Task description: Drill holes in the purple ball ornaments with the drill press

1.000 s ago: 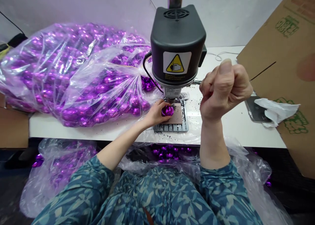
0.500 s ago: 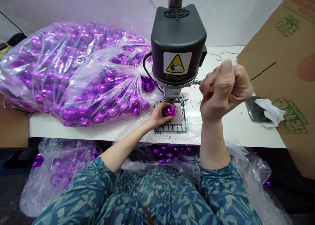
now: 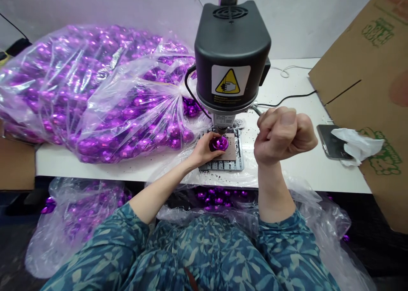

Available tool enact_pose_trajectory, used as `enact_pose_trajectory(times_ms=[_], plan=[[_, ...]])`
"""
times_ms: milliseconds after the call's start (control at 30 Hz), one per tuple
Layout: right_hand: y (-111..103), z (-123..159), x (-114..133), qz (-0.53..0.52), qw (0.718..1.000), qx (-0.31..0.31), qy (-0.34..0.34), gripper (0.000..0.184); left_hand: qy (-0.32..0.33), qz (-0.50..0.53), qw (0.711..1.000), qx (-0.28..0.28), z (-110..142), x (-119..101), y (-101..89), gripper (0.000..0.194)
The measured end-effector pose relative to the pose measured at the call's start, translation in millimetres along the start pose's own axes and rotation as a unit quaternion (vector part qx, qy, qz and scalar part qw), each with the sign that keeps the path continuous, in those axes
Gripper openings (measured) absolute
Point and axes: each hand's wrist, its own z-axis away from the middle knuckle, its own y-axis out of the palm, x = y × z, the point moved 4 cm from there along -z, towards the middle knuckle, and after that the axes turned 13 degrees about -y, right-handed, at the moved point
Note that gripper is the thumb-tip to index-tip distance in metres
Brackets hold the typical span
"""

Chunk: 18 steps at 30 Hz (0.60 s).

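A black bench drill press (image 3: 232, 53) stands on the white table (image 3: 293, 172). My left hand (image 3: 201, 150) pinches a shiny purple ball (image 3: 218, 143) on the drill's small grey base plate (image 3: 229, 159), right under the chuck. My right hand (image 3: 282, 134) is a closed fist around the drill's metal feed lever (image 3: 255, 109), to the right of the drill head.
A big clear plastic bag of purple balls (image 3: 95, 91) lies on the left of the table. Another plastic bag with purple balls (image 3: 219, 197) hangs at my lap. A phone (image 3: 333, 141) with a white tissue and a cardboard box (image 3: 372, 95) are at the right. Dark shavings lie round the base plate.
My right fist has come down and a little left with the lever. The left hand and the purple ball have stayed under the chuck.
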Motion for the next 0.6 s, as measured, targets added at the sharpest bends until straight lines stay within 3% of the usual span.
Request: enact_pose_trajectory(times_ms=[367,600], plan=[[-4,9,0,-0.033,0.996,-0.001,-0.085,0.043,-0.017,0.047,0.999,-0.004,3,1,1.5,0.054],[-8,13,0,-0.04,0.994,0.024,-0.099,0.037,-0.016,0.089,0.996,-0.018,5,1,3.6,0.052]])
